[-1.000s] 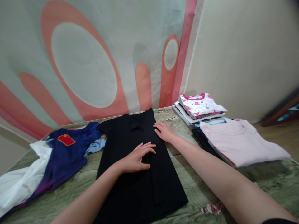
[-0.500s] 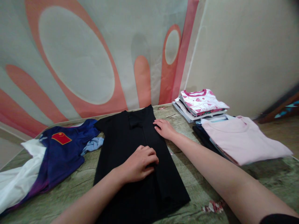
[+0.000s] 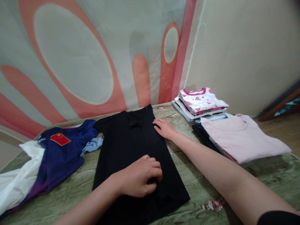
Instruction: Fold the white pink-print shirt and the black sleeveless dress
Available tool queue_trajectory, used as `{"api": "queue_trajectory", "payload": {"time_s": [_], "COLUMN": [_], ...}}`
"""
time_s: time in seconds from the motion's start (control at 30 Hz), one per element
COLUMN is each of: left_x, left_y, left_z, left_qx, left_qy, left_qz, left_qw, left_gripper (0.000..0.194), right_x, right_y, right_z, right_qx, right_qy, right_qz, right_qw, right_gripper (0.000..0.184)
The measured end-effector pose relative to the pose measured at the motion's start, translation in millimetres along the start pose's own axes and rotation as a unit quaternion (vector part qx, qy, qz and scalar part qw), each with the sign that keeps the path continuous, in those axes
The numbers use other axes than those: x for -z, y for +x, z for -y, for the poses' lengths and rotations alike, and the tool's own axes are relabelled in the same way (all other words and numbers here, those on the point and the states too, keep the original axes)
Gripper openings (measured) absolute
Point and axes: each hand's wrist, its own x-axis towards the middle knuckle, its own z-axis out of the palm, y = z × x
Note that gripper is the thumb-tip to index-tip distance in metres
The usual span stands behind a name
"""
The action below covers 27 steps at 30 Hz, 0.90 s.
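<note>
While a patterned backdrop point(image 3: 75, 53) rises behind everything, the wood-grain tabletop point(image 3: 76, 187) spreads beneath all the clothes, giving them a level surface to lie on. Largest of these is the black short-sleeved T-shirt point(image 3: 117, 150), laid lengthwise in the middle, neck end towards the backdrop and lower part towards the person, probably so that both hands can reach its length. A long fold line runs down it on the right, and the sleeve on that side lies turned in over the front near the neck. To its left, the navy jersey point(image 3: 63, 159) lies loosely spread beside a crumpled white garment point(image 3: 20, 181), with a bit of light blue cloth point(image 3: 92, 146) between jersey and T-shirt. On the right, the pale pink top point(image 3: 241, 137) crowns the nearer folded pile; just behind it, a white top with pink prints point(image 3: 201, 100) caps another, both stacked off to the side, seemingly to leave working room. The left hand point(image 3: 139, 176) is half closed over the T-shirt's lower front, fingers curled towards the thumb; whether cloth is pinched between them cannot be told against the black. The right hand point(image 3: 164, 128) is open, fingers slightly bent, resting without a grip on the T-shirt's right edge, apparently to steady the folded side.
</note>
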Motion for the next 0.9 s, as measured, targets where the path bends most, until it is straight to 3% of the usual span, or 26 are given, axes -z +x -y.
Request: {"api": "queue_trajectory", "payload": {"time_s": [0.17, 0.3, 0.33, 0.4, 0.5, 0.57, 0.67, 0.73, 0.8, 0.9], "left_x": [3.2, 6.3, 5.8, 2.9, -2.7, -4.2, -4.7, -8.6, -17.5, -32.5], "left_y": [-6.7, -7.8, -6.5, -2.6, 2.8, 3.8, 3.6, 4.8, 7.4, 9.8], "left_z": [-12.4, -20.1, -20.5, -19.4, -17.8, -19.8, -23.1, -18.7, -7.1, 13.3], "left_qx": [-0.009, -0.102, -0.107, -0.065, 0.016, -0.005, -0.082, -0.048, 0.050, 0.146], "left_qy": [-0.060, -0.218, -0.250, -0.254, -0.151, -0.124, -0.182, -0.159, -0.061, 0.067], "left_qz": [0.034, 0.110, 0.112, 0.057, -0.044, -0.026, 0.030, -0.017, -0.092, -0.099], "left_qw": [0.998, 0.964, 0.956, 0.963, 0.987, 0.992, 0.980, 0.986, 0.993, 0.982], "left_gripper": [0.012, 0.024, 0.025, 0.027, 0.031, 0.031, 0.028, 0.033, 0.041, 0.062], "right_x": [0.1, 0.8, 1.0, 1.3, 1.1, 0.5, 0.3, 1.1, 2.2, 2.3], "right_y": [0.3, 0.3, 0.2, -0.2, -0.8, -0.6, 0.3, 0.7, 0.6, -0.7], "right_z": [-0.1, 0.6, 0.8, 1.2, 1.1, 0.5, -0.2, 0.9, 3.4, 7.5], "right_qx": [0.004, 0.004, 0.004, 0.004, 0.006, 0.007, 0.008, 0.014, 0.027, 0.052], "right_qy": [0.001, 0.003, 0.003, 0.005, 0.007, 0.008, 0.013, 0.021, 0.028, 0.032], "right_qz": [-0.002, -0.001, -0.001, -0.001, -0.003, -0.005, -0.013, -0.032, -0.059, -0.065], "right_qw": [1.000, 1.000, 1.000, 1.000, 1.000, 1.000, 1.000, 0.999, 0.997, 0.996], "right_gripper": [0.030, 0.030, 0.030, 0.030, 0.030, 0.030, 0.028, 0.028, 0.029, 0.032]}}
